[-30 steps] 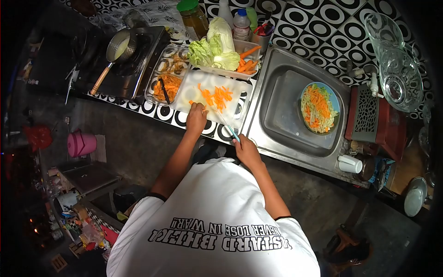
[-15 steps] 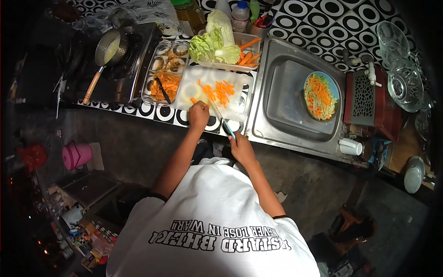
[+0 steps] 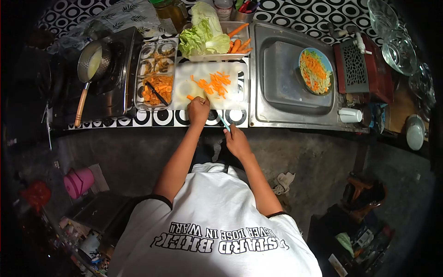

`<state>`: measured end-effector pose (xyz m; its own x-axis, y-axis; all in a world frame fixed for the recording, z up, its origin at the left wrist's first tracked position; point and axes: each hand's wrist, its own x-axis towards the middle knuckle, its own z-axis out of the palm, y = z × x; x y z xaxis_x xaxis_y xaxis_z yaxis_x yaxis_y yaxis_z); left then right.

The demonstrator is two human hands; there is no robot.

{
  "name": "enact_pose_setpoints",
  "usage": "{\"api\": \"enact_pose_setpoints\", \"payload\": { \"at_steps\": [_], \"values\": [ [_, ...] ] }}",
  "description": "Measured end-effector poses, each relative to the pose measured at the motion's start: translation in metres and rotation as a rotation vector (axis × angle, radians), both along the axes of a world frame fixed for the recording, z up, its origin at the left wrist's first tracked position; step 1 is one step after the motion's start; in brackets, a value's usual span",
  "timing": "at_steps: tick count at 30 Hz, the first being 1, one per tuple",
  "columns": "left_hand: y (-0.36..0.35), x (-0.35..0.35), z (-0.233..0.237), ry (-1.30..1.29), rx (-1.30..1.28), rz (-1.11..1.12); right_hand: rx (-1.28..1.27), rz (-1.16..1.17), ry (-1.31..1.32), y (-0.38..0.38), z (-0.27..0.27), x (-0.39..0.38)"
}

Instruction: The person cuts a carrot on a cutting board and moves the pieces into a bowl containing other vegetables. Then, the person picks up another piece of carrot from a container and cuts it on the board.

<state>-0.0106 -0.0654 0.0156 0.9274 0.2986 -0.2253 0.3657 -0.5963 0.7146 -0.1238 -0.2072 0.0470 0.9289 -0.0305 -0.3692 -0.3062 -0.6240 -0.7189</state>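
Note:
At the front edge of the translucent cutting board (image 3: 184,74), my left hand (image 3: 198,111) is closed on a piece of carrot (image 3: 190,97), whose orange end sticks out past the fingers. My right hand (image 3: 238,142) grips the light blue handle of a knife (image 3: 224,122). Its blade points away from me and passes close beside my left fingers; the cutting edge is partly hidden. Beyond both hands, a loose pile of cut carrot sticks (image 3: 217,84) lies on the board.
Left of the board sits a tray of carrot peelings (image 3: 157,90) with a black-handled tool (image 3: 156,93). Behind are cabbage (image 3: 203,34) and whole carrots (image 3: 240,45). A pan (image 3: 92,63) rests on the stove. In the sink (image 3: 258,111) stands a bowl of shredded vegetables (image 3: 315,71).
The camera view has shifted, so the counter sits higher in the picture. The knife blade is now nearer my left fingers. Both hands keep their holds.

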Motion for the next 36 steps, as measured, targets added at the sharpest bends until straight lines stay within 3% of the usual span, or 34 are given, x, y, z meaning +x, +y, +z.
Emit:
{"api": "enact_pose_setpoints", "payload": {
  "at_steps": [14,29,36],
  "values": [
    [0.001,0.005,-0.025,0.120,-0.080,0.122,0.121,0.021,0.041,-0.035,-0.003,-0.030],
    [-0.011,-0.006,-0.003,0.138,-0.177,0.261,0.168,0.198,-0.019,-0.067,-0.007,0.004],
    [-0.007,-0.005,-0.015,0.145,-0.267,0.308,0.200,0.262,-0.008,-0.050,-0.013,0.022]
  ]
}}
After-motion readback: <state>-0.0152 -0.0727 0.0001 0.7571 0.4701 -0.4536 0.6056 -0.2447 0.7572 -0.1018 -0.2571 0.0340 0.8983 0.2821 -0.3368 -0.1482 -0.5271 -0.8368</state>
